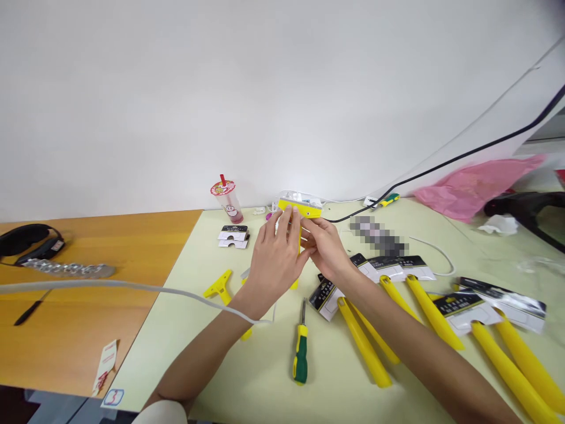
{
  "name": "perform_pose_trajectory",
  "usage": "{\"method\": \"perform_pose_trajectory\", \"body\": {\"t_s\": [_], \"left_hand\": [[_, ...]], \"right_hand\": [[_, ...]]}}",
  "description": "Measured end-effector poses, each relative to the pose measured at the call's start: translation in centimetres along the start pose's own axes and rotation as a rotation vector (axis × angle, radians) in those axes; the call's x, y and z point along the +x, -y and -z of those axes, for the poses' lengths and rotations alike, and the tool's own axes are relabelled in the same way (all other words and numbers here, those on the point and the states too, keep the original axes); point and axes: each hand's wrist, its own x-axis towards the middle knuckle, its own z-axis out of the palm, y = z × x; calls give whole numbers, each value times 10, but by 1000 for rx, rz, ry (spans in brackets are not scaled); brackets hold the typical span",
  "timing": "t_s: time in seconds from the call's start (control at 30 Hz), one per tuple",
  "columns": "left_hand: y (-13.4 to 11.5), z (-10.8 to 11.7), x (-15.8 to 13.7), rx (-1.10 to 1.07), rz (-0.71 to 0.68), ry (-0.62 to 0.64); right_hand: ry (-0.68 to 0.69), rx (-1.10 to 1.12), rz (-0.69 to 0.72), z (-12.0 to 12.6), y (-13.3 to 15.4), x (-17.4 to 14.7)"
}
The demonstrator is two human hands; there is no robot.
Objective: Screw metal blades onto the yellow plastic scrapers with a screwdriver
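A yellow scraper point(311, 209) is held up above the middle of the table, its wide head at the top and its handle pointing down between my hands. My left hand point(276, 259) lies over it, fingertips pressed on the head. From the right, my right hand point(330, 246) grips it close under the head; its fingers are partly hidden. Below on the table lies a screwdriver point(301, 353) with a green and yellow handle. Left of it, partly behind my left forearm, is another yellow scraper point(219, 287).
Several yellow scrapers with black-and-white cards point(459, 306) lie at right. A drink cup point(229, 203) and small stacked cards point(233, 235) stand back left. A grey cable point(132, 287) crosses in front; a black cable point(441, 164) runs along the wall near a pink bag point(477, 185).
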Motion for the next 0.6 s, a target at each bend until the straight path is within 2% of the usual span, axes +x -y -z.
{"method": "perform_pose_trajectory", "body": {"t_s": [0.3,0.6], "left_hand": [[24,3,9,-141,-63,-64],[29,12,11,-222,-136,-34]], "right_hand": [[167,-103,76,1,18,-4],[258,-222,161,5,32,-10]]}}
